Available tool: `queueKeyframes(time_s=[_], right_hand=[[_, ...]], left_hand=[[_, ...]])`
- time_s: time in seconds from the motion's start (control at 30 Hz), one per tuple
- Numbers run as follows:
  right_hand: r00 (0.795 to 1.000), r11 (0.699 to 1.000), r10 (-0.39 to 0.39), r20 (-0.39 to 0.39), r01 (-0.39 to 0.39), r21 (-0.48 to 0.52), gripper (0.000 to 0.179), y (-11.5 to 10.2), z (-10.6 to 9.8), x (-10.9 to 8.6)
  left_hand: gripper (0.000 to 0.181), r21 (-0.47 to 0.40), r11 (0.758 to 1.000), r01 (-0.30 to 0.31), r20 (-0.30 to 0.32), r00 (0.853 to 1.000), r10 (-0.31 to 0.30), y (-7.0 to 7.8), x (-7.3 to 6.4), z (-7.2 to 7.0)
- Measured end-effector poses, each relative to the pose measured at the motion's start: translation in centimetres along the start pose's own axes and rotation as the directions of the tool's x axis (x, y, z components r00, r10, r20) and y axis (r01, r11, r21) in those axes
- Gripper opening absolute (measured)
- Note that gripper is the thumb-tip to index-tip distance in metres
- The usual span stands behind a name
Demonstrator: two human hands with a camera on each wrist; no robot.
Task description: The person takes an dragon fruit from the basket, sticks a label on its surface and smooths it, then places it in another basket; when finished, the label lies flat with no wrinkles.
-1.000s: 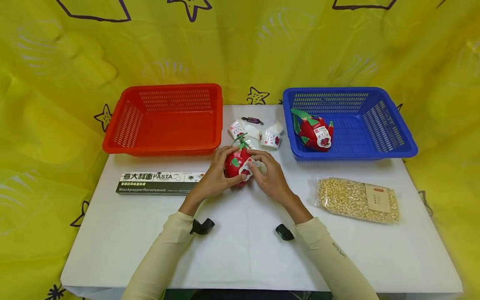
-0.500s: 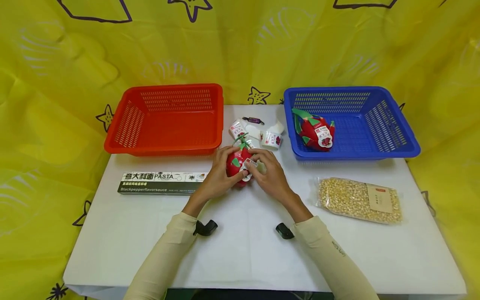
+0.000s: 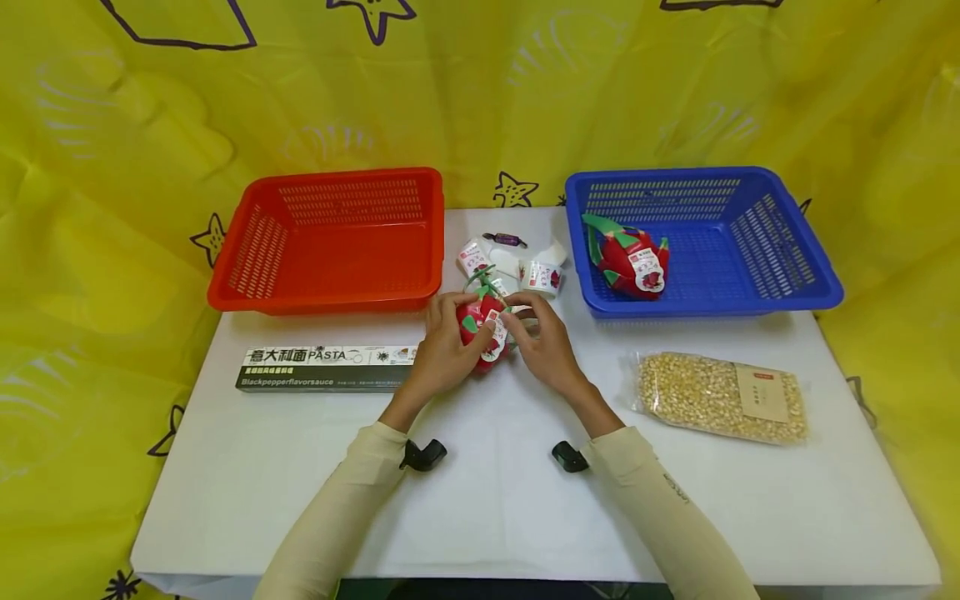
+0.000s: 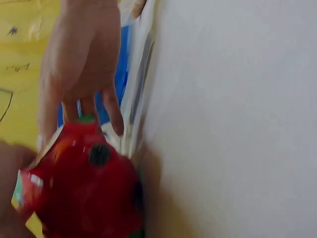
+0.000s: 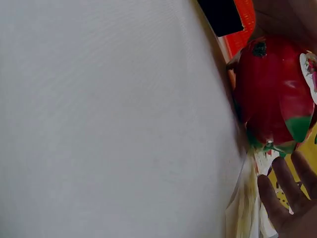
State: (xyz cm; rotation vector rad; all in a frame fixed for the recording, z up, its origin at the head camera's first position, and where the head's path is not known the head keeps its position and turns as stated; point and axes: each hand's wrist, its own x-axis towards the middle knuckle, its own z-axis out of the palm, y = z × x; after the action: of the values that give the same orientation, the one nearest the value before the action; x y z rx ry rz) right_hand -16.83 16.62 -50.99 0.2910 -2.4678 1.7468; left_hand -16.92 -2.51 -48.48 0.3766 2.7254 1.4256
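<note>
From left to right, I saw the red basket (image 3: pixel 330 242) and pasta box (image 3: pixel 326 367) unmoved, and my left hand (image 3: pixel 444 354) kept its curled fingers round the toy dragon fruit (image 3: pixel 482 327) at the middle of the white surface (image 3: pixel 480 517). My right hand (image 3: pixel 546 345), which half a second before had its fingers on the fruit's label (image 3: pixel 495 342), now pinched at the label's upper edge with the fruit turned slightly, so I judged the label was being worked on. 1 labelled dragon fruit (image 3: pixel 628 260) lay in the blue basket (image 3: pixel 780 275), the corn bag (image 3: pixel 720 398) beside.
</note>
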Motion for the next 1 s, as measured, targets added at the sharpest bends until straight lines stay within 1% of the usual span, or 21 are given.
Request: queueKeyframes(time_s=[0.1, 0.17, 0.23, 0.3, 0.33, 0.4, 0.5, 0.57, 0.63, 0.7, 0.73, 0.77, 0.8, 0.83, 0.9, 0.93, 0.97, 1.0], right_hand=[[1.000, 1.000, 0.016, -0.026, -0.016, -0.020, 0.030, 0.1, -0.1, -0.4], [0.997, 0.999, -0.003, -0.072, 0.000, -0.052, 0.029, 0.1, -0.2, -0.9], [0.991, 0.994, -0.065, -0.118, 0.053, -0.100, 0.027, -0.1, -0.2, -1.5], [0.974, 0.974, -0.158, -0.160, 0.127, -0.186, 0.026, -0.3, -0.1, -2.3], [0.964, 0.958, -0.206, -0.171, 0.162, -0.237, 0.025, -0.4, 0.0, -2.6], [0.939, 0.912, -0.296, -0.174, 0.224, -0.345, 0.026, -0.5, 0.1, -3.1], [0.913, 0.821, -0.385, -0.137, 0.271, -0.502, 0.029, -0.8, 0.4, -3.5], [0.906, 0.775, -0.409, -0.107, 0.283, -0.566, 0.031, -1.0, 0.6, -3.6], [0.904, 0.739, -0.422, -0.076, 0.294, -0.606, 0.031, -1.4, 0.8, -3.7], [0.903, 0.725, -0.425, -0.062, 0.299, -0.620, 0.029, -1.5, 0.9, -3.7], [0.907, 0.734, -0.416, -0.068, 0.291, -0.614, 0.028, -1.6, 0.9, -3.7], [0.912, 0.754, -0.402, -0.081, 0.279, -0.595, 0.026, -1.6, 0.8, -3.7], [0.921, 0.781, -0.377, -0.098, 0.260, -0.567, 0.024, -1.7, 0.8, -3.5], [0.934, 0.816, -0.339, -0.114, 0.232, -0.529, 0.022, -1.7, 0.7, -3.4], [0.964, 0.896, -0.231, -0.130, 0.158, -0.415, 0.017, -1.8, 0.4, -2.8], [0.977, 0.934, -0.172, -0.129, 0.120, -0.336, 0.017, -1.7, 0.2, -2.5], [0.988, 0.962, -0.107, -0.111, 0.075, -0.262, 0.017, -1.6, 0.0, -2.1], [0.996, 0.979, -0.046, -0.079, 0.029, -0.200, 0.018, -1.4, -0.3, -1.8]], left_hand=[[0.047, 0.048, 0.997, 0.053, -0.078, 0.996, -0.049, 0.7, 0.1, 0.8], [0.044, 0.063, 0.995, 0.083, -0.115, 0.990, -0.076, 1.1, 0.1, 1.2], [0.043, 0.079, 0.991, 0.106, -0.137, 0.986, -0.095, 1.4, 0.1, 1.5], [0.044, 0.091, 0.988, 0.124, -0.148, 0.983, -0.110, 1.7, 0.2, 1.6], [0.046, 0.097, 0.987, 0.129, -0.153, 0.982, -0.114, 1.8, 0.3, 1.7], [0.049, 0.104, 0.985, 0.136, -0.164, 0.979, -0.118, 1.9, 0.4, 1.8], [0.050, 0.099, 0.986, 0.137, -0.185, 0.976, -0.117, 1.9, 0.5, 1.7], [0.048, 0.086, 0.988, 0.130, -0.189, 0.976, -0.112, 1.7, 0.5, 1.5], [0.047, 0.064, 0.992, 0.112, -0.166, 0.981, -0.100, 1.3, 0.3, 1.0], [0.048, 0.037, 0.996, 0.075, -0.107, 0.992, -0.071, 0.7, 0.0, 0.3], [0.050, 0.025, 0.998, 0.050, -0.060, 0.997, -0.048, 0.4, -0.2, -0.1], [0.053, 0.011, 1.000, 0.024, -0.008, 1.000, -0.024, 0.1, -0.3, -0.5], [0.057, -0.002, 1.000, 0.002, 0.047, 0.999, -0.002, -0.2, -0.4, -0.9], [0.061, -0.013, 1.000, -0.020, 0.097, 0.995, 0.021, -0.4, -0.5, -1.3], [0.069, -0.020, 0.999, -0.047, 0.177, 0.983, 0.050, -0.7, -0.6, -1.7], [0.072, -0.019, 0.998, -0.054, 0.205, 0.977, 0.057, -0.8, -0.5, -1.9], [0.073, -0.019, 0.998, -0.056, 0.223, 0.973, 0.059, -0.9, -0.5, -2.0], [0.075, -0.020, 0.998, -0.057, 0.236, 0.970, 0.060, -0.9, -0.4, -2.1]])
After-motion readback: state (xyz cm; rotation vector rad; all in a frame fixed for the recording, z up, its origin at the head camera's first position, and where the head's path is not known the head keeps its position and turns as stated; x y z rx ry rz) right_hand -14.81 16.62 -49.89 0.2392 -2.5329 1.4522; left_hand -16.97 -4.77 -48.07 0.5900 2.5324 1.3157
